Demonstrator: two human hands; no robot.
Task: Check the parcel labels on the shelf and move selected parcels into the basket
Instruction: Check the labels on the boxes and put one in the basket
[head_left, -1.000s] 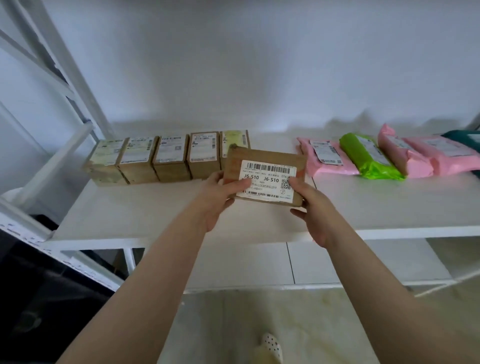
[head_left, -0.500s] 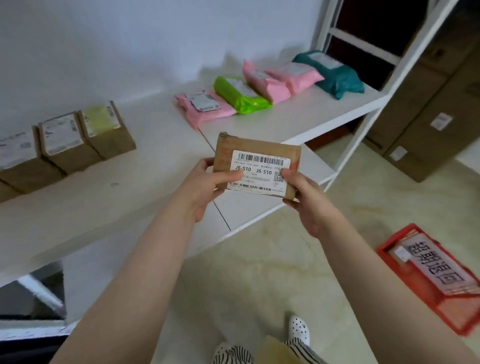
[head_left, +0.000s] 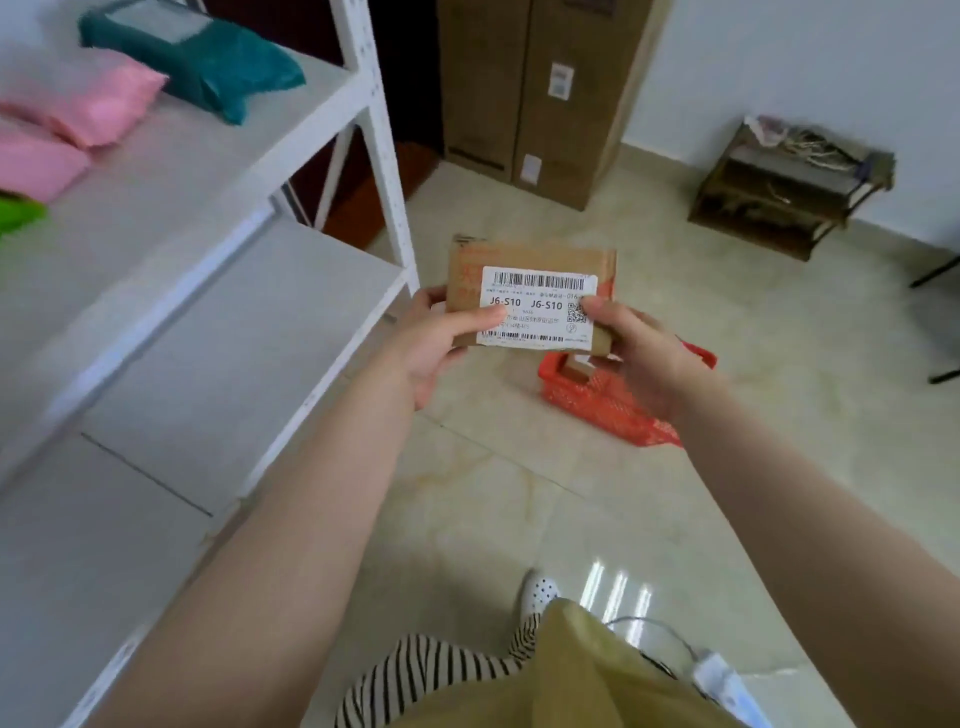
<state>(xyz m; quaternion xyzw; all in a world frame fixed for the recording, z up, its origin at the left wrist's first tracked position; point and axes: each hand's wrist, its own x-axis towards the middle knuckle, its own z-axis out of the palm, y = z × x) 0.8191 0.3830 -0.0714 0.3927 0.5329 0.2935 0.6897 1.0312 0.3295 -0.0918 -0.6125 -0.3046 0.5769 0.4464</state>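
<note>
I hold a flat brown cardboard parcel (head_left: 530, 270) with a white barcode label reading J6-S10, facing me in mid-air. My left hand (head_left: 436, 345) grips its left edge and my right hand (head_left: 641, 356) grips its right edge. Directly below and behind the parcel, a red mesh basket (head_left: 605, 402) stands on the floor, partly hidden by my right hand, with a small brown box inside. The white shelf (head_left: 208, 171) is at the left, carrying pink parcels (head_left: 98, 109), a teal parcel (head_left: 208, 62) and a green parcel (head_left: 18, 213) at the edge.
Tall cardboard boxes (head_left: 524, 93) stand against the far wall. A low dark wooden rack (head_left: 784, 197) sits at the right. The shelf's white upright post (head_left: 382, 150) is close to my left hand. Glossy tiled floor lies around the basket.
My view has swung right, away from the shelf. The parcel, held in both hands, has left the shelf and now hangs over the floor above the red basket.
</note>
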